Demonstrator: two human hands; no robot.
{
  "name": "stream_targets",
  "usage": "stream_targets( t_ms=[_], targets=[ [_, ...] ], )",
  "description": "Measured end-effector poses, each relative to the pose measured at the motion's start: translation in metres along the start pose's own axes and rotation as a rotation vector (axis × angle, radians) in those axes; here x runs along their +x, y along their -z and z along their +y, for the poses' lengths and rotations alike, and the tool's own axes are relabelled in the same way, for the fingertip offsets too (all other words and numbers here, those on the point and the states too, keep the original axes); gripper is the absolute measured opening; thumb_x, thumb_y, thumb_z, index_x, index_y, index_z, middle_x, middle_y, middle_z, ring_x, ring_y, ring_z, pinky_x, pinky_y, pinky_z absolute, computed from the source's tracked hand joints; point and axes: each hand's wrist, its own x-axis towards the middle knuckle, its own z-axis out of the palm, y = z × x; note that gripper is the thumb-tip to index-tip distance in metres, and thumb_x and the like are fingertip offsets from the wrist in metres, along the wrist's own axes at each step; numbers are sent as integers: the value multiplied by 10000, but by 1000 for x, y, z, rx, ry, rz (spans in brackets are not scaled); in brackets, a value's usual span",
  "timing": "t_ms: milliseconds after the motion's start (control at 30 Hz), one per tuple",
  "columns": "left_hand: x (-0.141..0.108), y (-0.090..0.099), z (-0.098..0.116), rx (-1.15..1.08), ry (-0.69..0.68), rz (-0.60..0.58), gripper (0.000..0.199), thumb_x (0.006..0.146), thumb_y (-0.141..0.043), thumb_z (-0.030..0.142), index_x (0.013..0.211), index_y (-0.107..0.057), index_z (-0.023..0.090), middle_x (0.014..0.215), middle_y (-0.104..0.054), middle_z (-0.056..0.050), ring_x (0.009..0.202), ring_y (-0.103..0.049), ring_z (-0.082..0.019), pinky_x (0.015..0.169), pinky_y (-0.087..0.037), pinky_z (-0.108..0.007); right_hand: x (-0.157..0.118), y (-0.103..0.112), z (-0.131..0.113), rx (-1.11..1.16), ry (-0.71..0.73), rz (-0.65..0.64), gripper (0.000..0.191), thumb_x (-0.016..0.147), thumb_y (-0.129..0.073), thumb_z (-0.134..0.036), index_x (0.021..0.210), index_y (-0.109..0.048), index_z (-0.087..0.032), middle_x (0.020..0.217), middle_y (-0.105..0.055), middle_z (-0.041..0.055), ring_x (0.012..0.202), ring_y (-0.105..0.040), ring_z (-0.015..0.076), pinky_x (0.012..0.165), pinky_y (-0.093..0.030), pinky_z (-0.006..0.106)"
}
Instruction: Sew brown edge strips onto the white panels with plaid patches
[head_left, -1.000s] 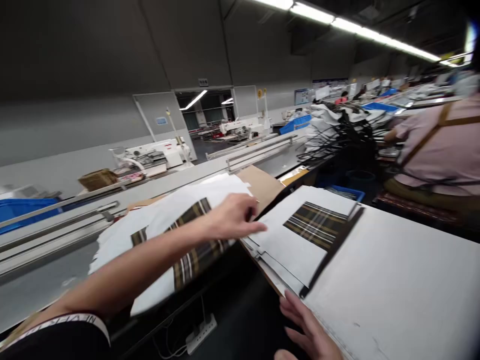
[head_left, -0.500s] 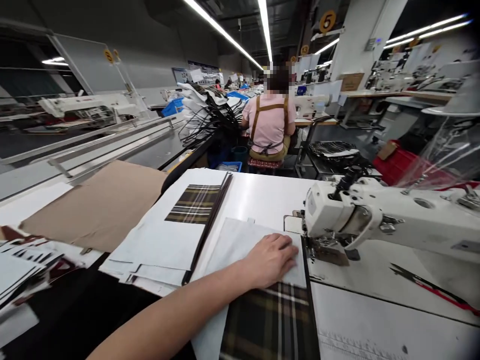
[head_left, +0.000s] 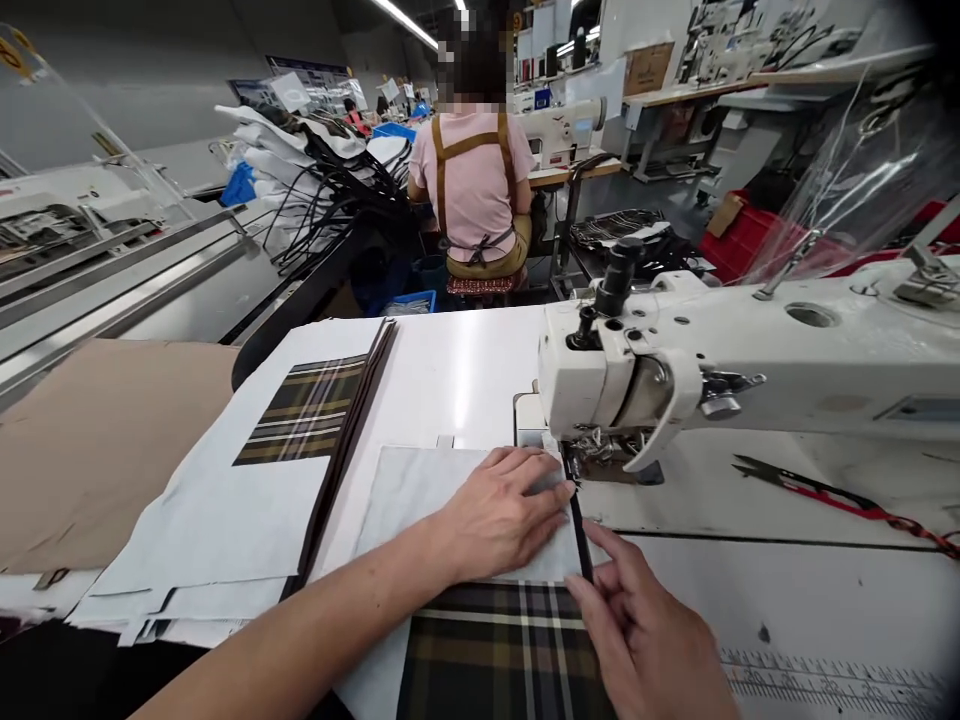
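Apparent alignment beside white metal sewing machine [head_left: 757, 345]: left hand [head_left: 510, 515] flattens plaid-and-white fabric panel [head_left: 480, 645]; narrowed right hand [head_left: 652, 615] touches black edging [head_left: 580, 540]; guide straight next.

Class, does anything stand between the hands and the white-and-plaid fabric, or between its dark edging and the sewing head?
Nothing visible does: the left hand rests on the white-and-plaid fabric, the right hand touches its dark edging, which reaches the sewing head.

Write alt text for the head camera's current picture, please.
A left hand rests on white and plaid cloth beside a sewing machine, the right hand touching the cloth's dark edge. A stack of similar cloth pieces is at left, scissors at right; ahead, a person in pink sits facing away.
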Motion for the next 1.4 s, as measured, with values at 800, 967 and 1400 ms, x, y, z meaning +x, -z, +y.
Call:
stream_targets(
  t_ms=[800, 967, 1400],
  targets=[
    [1, -20, 3, 10, 48, 196, 308, 1050, -536, 240, 1239, -720, 80, 1337, -714, -130, 1295, -650, -282, 1112, -569, -465, 49, -10, -8, -389, 315, 341, 322, 1053, -458, -367, 1174, -714, -213, 974, -704, 5, 819, -683, 159, 670, -484, 297],
    [4, -20, -2, 26, 36, 201, 318, 1050, -537, 248, 1245, -723, 79, 1334, -716, -140, 1279, -662, -271, 1132, -563, -448, 54, -13, -5, -404, 290, 338, 361, 1076, -437, -424, 1178, -708, -208, 986, -707, 23, 823, -678, 199, 659, -453, 336],
    [-24, 12, 11, 46, 226, -14, 375, 1050, -504, 282, 1383, -628, 162, 1485, -606, -150, 1389, -576, -310, 1132, -542, -510, 53, -12, -5, -393, 230, 273, 372, 1064, -425, -398, 1197, -688, -169, 1054, -713, 95, 857, -661, 252, 714, -455, 369]
  ],
)
